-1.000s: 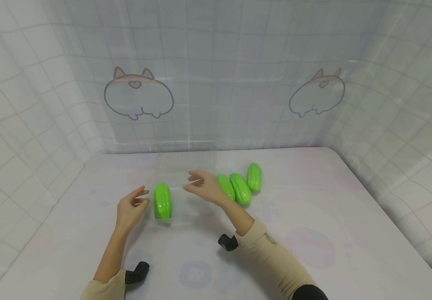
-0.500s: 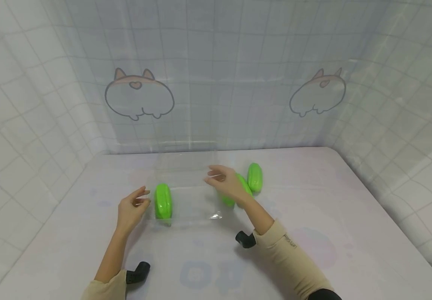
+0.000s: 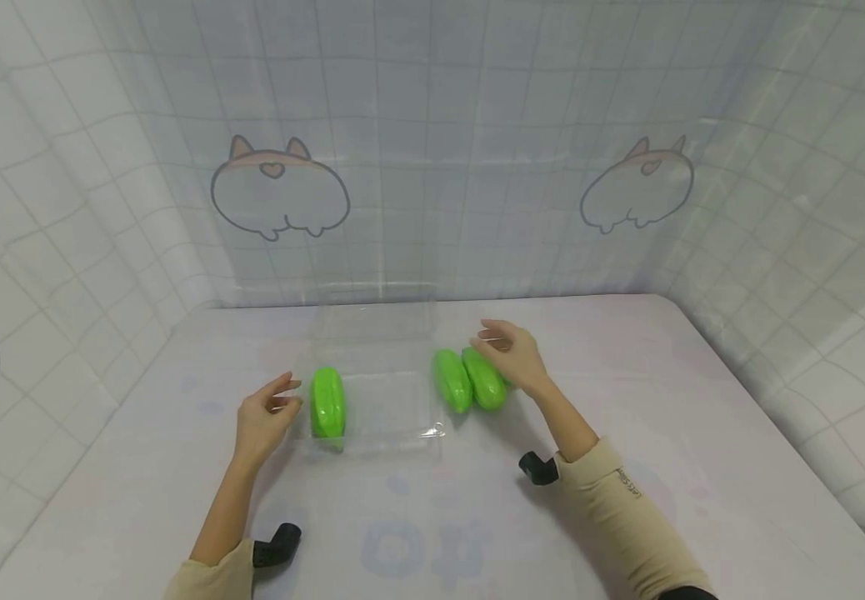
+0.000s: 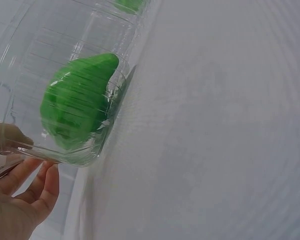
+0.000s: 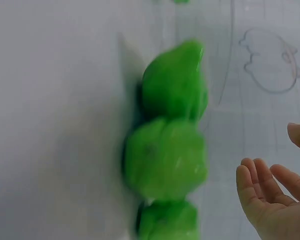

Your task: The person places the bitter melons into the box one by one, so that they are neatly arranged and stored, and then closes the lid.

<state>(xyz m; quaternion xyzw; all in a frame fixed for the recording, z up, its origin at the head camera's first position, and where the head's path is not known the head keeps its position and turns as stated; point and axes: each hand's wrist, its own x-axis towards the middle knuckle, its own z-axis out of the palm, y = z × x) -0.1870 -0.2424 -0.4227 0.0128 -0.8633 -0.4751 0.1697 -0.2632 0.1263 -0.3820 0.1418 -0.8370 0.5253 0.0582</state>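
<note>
A clear plastic clamshell box [image 3: 391, 408] stands on the table with its lid tilted up at the back. Inside, along its left side, lies one shiny green ridged vegetable-like piece [image 3: 327, 400], tapering to a tip. My left hand [image 3: 262, 421] pinches the box's left rim, thumb over the edge and fingers [image 4: 50, 190] outside it. Right of the box, two similar green pieces [image 3: 452, 381] lie side by side. My right hand [image 3: 513, 357] is over the far end of the right one, fingers loosely bent and holding nothing. A third piece [image 5: 168, 222] is mostly hidden behind that hand in the head view.
The white table [image 3: 432, 542] has faint pastel prints. Behind it hangs a white grid-patterned curtain [image 3: 462, 167] with cartoon drawings, and similar sheets close both sides. A black wrist camera mount [image 3: 277, 546] sits at the left cuff, another mount [image 3: 538, 468] at the right.
My right hand has moved right from above the box to the loose green pieces, uncovering two and covering the far one. The left hand has stayed at the box rim.
</note>
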